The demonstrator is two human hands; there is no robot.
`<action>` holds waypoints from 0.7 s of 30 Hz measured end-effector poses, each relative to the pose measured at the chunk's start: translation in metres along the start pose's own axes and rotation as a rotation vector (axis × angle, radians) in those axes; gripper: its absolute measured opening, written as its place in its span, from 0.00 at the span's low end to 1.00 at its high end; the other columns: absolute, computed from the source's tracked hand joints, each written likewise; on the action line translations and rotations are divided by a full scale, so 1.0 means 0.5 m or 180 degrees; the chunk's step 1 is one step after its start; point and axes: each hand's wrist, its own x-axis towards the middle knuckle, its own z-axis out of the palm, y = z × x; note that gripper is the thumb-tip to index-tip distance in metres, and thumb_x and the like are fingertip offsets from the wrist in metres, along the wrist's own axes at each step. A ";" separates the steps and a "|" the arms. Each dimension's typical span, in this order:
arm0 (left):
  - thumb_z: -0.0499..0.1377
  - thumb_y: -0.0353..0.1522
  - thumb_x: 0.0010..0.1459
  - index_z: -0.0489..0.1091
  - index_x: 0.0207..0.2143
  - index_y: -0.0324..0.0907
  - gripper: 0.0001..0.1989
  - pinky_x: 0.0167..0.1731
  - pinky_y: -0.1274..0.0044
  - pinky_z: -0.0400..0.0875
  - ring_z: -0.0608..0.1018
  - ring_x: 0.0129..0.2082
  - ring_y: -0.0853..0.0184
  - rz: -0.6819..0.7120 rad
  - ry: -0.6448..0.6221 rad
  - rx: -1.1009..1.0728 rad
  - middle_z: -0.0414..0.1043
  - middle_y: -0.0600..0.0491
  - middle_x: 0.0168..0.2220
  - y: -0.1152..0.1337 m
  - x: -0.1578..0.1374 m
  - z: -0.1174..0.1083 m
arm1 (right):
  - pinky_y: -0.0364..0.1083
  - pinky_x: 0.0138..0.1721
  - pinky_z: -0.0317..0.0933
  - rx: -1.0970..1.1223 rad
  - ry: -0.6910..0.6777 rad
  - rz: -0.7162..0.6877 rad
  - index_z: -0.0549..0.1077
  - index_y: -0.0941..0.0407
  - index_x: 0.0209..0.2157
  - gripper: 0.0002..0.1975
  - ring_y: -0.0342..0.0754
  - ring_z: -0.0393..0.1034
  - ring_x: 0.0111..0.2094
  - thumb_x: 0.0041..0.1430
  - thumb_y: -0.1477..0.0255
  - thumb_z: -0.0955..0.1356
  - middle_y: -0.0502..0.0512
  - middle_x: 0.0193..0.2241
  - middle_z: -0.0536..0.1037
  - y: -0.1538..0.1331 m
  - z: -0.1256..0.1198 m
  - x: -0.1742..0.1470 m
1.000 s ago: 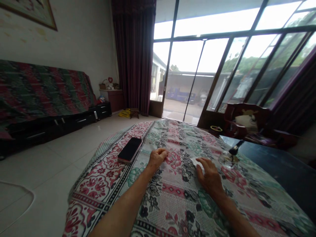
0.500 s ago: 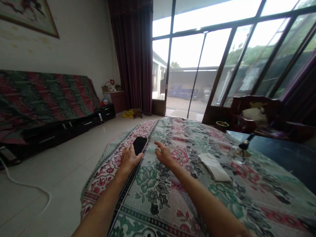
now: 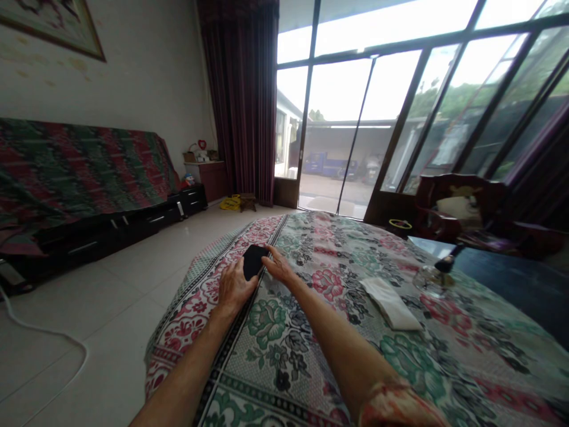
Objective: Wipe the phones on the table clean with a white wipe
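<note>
Since half a second ago, the right hand [image 3: 278, 265] has crossed from the cloth to the right-hand edge of the smartphone [image 3: 255, 263], while the left hand [image 3: 232, 283] has stayed at its near left. The folded white tissue [image 3: 392, 305] has not visibly changed its place on the bench [image 3: 297, 365]; the whole view has merely slipped a little.

The smartphone is now between the two hands, towards the left side of the bench, over the patterned border of the floral cloth [image 3: 326, 281]. Its long axis appears to run from the near left to the far right, though the left hand hides the near end. From the left hand it lies ahead and to the right; from the right hand, just to the left. Neither hand is nearer, since both touch it.

The left grip looks clamped on the smartphone, fingers along the left side and thumb by the near right. The right grip meets the far right corner and edge with thumb and fingertips; whether it squeezes or only rests there, I cannot tell. Nor is it clear if the smartphone lies flat or is tipped up slightly.

Well off to the right stands a clear glass vessel [image 3: 429, 281], beyond the tissue.
</note>
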 end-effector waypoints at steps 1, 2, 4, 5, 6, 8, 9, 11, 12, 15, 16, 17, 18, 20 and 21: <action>0.56 0.38 0.54 0.61 0.57 0.35 0.30 0.54 0.70 0.61 0.71 0.53 0.56 0.0053 0.0056 0.0044 0.70 0.41 0.52 0.003 0.000 -0.005 | 0.51 0.56 0.57 0.0052 0.0045 -0.0008 0.67 0.56 0.54 0.21 0.52 0.66 0.53 0.57 0.73 0.63 0.56 0.50 0.74 -0.002 -0.005 -0.004; 0.56 0.38 0.53 0.61 0.57 0.35 0.30 0.54 0.70 0.61 0.70 0.53 0.55 0.0113 0.0111 0.0085 0.70 0.41 0.53 0.009 -0.001 -0.011 | 0.51 0.56 0.57 0.0095 0.0095 -0.0021 0.67 0.56 0.54 0.21 0.52 0.66 0.53 0.57 0.73 0.63 0.56 0.51 0.73 -0.003 -0.013 -0.010; 0.56 0.38 0.53 0.61 0.58 0.34 0.31 0.55 0.68 0.60 0.70 0.53 0.54 0.0280 0.0144 0.0102 0.69 0.41 0.53 0.027 -0.003 -0.022 | 0.51 0.57 0.56 0.0135 0.0221 -0.0052 0.67 0.55 0.54 0.22 0.51 0.65 0.54 0.57 0.73 0.64 0.55 0.52 0.72 -0.002 -0.034 -0.025; 0.57 0.38 0.53 0.61 0.58 0.34 0.31 0.54 0.68 0.61 0.70 0.53 0.53 0.0338 0.0121 0.0080 0.70 0.41 0.52 0.041 -0.006 -0.025 | 0.51 0.57 0.56 0.0131 0.0294 -0.0059 0.66 0.55 0.54 0.22 0.51 0.64 0.54 0.57 0.73 0.64 0.55 0.53 0.72 0.002 -0.048 -0.035; 0.57 0.39 0.53 0.61 0.58 0.35 0.31 0.53 0.69 0.62 0.71 0.51 0.54 0.0411 0.0049 0.0057 0.70 0.41 0.51 0.057 -0.009 -0.027 | 0.51 0.57 0.55 0.0110 0.0367 -0.0051 0.66 0.55 0.55 0.23 0.51 0.64 0.54 0.56 0.73 0.64 0.56 0.53 0.71 0.007 -0.063 -0.047; 0.57 0.40 0.53 0.61 0.58 0.35 0.32 0.51 0.69 0.63 0.73 0.49 0.53 0.0524 -0.0118 0.0037 0.71 0.41 0.50 0.098 -0.022 -0.023 | 0.50 0.57 0.55 0.0025 0.0495 0.0031 0.66 0.57 0.55 0.23 0.51 0.64 0.54 0.56 0.73 0.64 0.58 0.53 0.71 0.024 -0.098 -0.076; 0.57 0.41 0.53 0.62 0.58 0.35 0.32 0.51 0.69 0.64 0.73 0.48 0.53 0.0569 -0.0207 0.0008 0.71 0.41 0.49 0.120 -0.031 -0.018 | 0.50 0.57 0.56 -0.0027 0.0553 0.0101 0.67 0.57 0.54 0.23 0.51 0.64 0.54 0.55 0.73 0.64 0.58 0.53 0.71 0.035 -0.117 -0.093; 0.57 0.41 0.53 0.62 0.58 0.35 0.33 0.50 0.70 0.64 0.73 0.48 0.53 0.0675 -0.0451 -0.0113 0.72 0.41 0.49 0.167 -0.053 -0.003 | 0.51 0.55 0.58 -0.0125 0.0659 0.0259 0.68 0.56 0.53 0.22 0.51 0.66 0.52 0.55 0.74 0.64 0.56 0.50 0.73 0.059 -0.157 -0.129; 0.57 0.41 0.53 0.61 0.59 0.35 0.33 0.49 0.70 0.65 0.73 0.48 0.53 0.0694 -0.0573 -0.0182 0.72 0.41 0.49 0.190 -0.065 0.005 | 0.51 0.53 0.60 -0.0166 0.0709 0.0341 0.69 0.56 0.52 0.22 0.51 0.67 0.50 0.55 0.74 0.64 0.56 0.48 0.75 0.071 -0.176 -0.147; 0.56 0.41 0.54 0.62 0.58 0.34 0.32 0.48 0.71 0.65 0.73 0.48 0.53 0.0811 -0.0774 -0.0368 0.73 0.40 0.48 0.250 -0.095 0.026 | 0.50 0.50 0.62 -0.0295 0.0756 0.0599 0.69 0.59 0.52 0.21 0.51 0.70 0.46 0.56 0.74 0.63 0.58 0.43 0.77 0.100 -0.232 -0.195; 0.56 0.41 0.54 0.62 0.58 0.34 0.32 0.48 0.71 0.65 0.73 0.48 0.53 0.0850 -0.0814 -0.0405 0.73 0.40 0.48 0.266 -0.102 0.031 | 0.50 0.49 0.63 -0.0361 0.0749 0.0657 0.70 0.59 0.52 0.21 0.51 0.71 0.45 0.56 0.74 0.63 0.58 0.42 0.77 0.105 -0.250 -0.208; 0.56 0.41 0.54 0.62 0.58 0.34 0.32 0.48 0.70 0.65 0.73 0.48 0.53 0.0893 -0.0842 -0.0423 0.73 0.40 0.48 0.281 -0.107 0.035 | 0.50 0.49 0.63 -0.0448 0.0748 0.0673 0.70 0.59 0.52 0.20 0.51 0.71 0.45 0.56 0.74 0.64 0.58 0.43 0.77 0.109 -0.268 -0.221; 0.56 0.41 0.53 0.62 0.58 0.34 0.32 0.48 0.70 0.65 0.73 0.48 0.53 0.0934 -0.0865 -0.0423 0.73 0.40 0.48 0.293 -0.112 0.038 | 0.49 0.49 0.63 -0.0550 0.0764 0.0640 0.70 0.58 0.51 0.20 0.51 0.71 0.46 0.56 0.74 0.64 0.58 0.44 0.77 0.112 -0.287 -0.233; 0.56 0.40 0.53 0.61 0.59 0.36 0.32 0.47 0.70 0.66 0.73 0.48 0.53 0.0977 -0.0920 -0.0378 0.73 0.40 0.47 0.314 -0.117 0.042 | 0.50 0.51 0.62 -0.0762 0.0887 0.0486 0.71 0.56 0.50 0.19 0.52 0.69 0.49 0.56 0.73 0.64 0.58 0.48 0.75 0.117 -0.329 -0.255; 0.56 0.40 0.53 0.60 0.59 0.37 0.32 0.46 0.69 0.66 0.73 0.48 0.53 0.0978 -0.0952 -0.0347 0.73 0.40 0.47 0.324 -0.120 0.043 | 0.50 0.52 0.61 -0.0855 0.0976 0.0415 0.72 0.56 0.50 0.19 0.52 0.68 0.51 0.56 0.73 0.64 0.58 0.50 0.74 0.120 -0.351 -0.266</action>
